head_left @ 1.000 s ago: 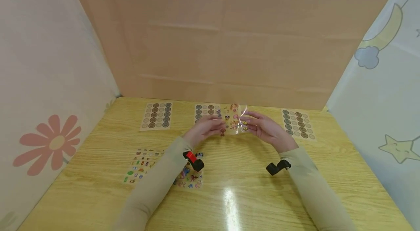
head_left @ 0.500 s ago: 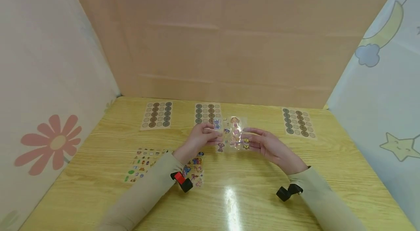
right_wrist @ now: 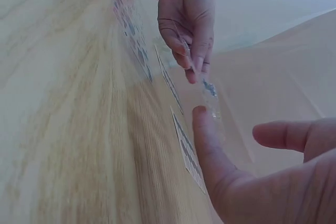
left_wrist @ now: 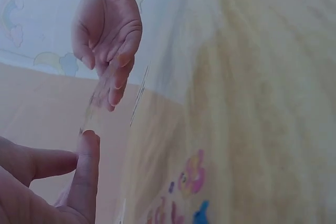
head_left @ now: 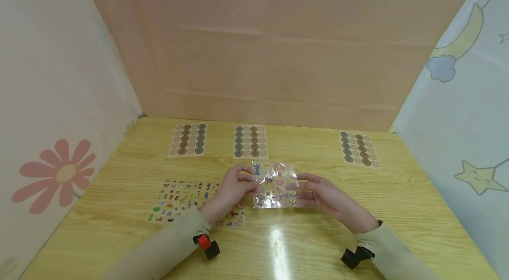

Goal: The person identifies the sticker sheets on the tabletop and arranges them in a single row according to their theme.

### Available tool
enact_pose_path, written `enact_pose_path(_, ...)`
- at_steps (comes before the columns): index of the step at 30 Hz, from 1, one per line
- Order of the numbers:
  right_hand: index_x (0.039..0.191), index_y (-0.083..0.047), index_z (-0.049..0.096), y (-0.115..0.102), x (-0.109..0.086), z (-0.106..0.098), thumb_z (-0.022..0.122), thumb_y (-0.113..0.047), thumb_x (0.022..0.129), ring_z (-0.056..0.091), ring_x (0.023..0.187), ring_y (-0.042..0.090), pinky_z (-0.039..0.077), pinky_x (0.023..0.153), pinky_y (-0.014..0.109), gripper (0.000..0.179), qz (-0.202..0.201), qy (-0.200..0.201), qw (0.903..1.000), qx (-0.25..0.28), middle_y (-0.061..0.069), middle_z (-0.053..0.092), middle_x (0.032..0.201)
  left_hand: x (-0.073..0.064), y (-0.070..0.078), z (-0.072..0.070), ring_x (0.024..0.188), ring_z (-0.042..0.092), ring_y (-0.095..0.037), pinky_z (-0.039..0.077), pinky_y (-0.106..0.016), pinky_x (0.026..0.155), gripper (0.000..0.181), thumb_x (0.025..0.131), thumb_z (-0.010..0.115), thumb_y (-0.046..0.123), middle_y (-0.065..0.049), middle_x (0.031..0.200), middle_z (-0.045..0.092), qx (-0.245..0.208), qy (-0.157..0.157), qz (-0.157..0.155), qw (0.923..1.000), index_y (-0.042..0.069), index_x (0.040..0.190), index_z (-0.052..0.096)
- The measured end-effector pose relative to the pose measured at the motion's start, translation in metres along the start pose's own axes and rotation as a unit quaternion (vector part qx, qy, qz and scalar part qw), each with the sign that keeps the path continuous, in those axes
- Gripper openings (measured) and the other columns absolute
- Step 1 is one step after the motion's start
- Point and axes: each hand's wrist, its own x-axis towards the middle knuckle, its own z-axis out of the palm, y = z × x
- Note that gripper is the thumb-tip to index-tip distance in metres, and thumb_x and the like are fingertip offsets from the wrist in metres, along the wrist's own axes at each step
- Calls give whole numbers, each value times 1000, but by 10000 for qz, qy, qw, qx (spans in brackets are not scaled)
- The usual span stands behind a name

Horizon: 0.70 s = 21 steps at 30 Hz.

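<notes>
A clear sticker sheet [head_left: 279,183] with cartoon figures is held up above the middle of the table, light glinting on its surface. At its left edge my left hand [head_left: 233,189] pinches it between thumb and fingers. My right hand [head_left: 333,200] is at the opposite edge, its extended fingers showing through the sheet from behind. In the right wrist view the right thumb [right_wrist: 281,135] stands apart from the fingers. Seen edge-on in that view, the sheet runs from the left hand [right_wrist: 186,17] toward the right fingertips.
Below the left forearm lie a sheet of small food stickers [head_left: 171,198] and a sheet of colourful cartoon stickers [head_left: 234,218], partly covered. Along the back of the table [head_left: 397,209] are three sheets of round stickers: left [head_left: 188,139], middle [head_left: 250,141], right [head_left: 359,148]. Printed cloth walls enclose it.
Both hands have drawn the clear sticker sheet down from the back of the table, nearer to the body. The middle round-sticker sheet has come fully into view behind it.
</notes>
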Motion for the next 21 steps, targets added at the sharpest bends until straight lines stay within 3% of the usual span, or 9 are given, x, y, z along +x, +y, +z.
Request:
enact_pose_path(10, 142, 16, 18, 9, -12, 11, 45, -12, 98, 59, 103, 28, 48, 94, 43, 59, 205, -109, 9997, -63, 26, 47, 131, -21, -10, -7, 77, 68, -26, 58, -36, 67, 33, 88, 68, 4, -14, 89, 65, 255, 85, -451, 9986, -5, 117, 54)
enact_pose_path(16, 142, 17, 16, 18, -13, 12, 43, -13, 98, 55, 112, 34, 44, 98, 44, 60, 315, -135, 9994, 93, 30, 41, 135, -37, -8, -12, 87, 67, -26, 57, -36, 77, 52, 89, 66, 2, -19, 108, 59, -14, -118, -679, 9976, -11, 133, 43)
enact_pose_path(21, 140, 19, 16, 20, -15, 13, 45, -11, 96, 52, 116, 34, 42, 100, 45, 61, 374, -107, 9990, 218, 31, 38, 137, -46, -6, -14, 93, 64, -26, 54, -38, 84, 56, 88, 65, -1, -25, 121, 52, -294, -236, -852, 9956, -13, 135, 38)
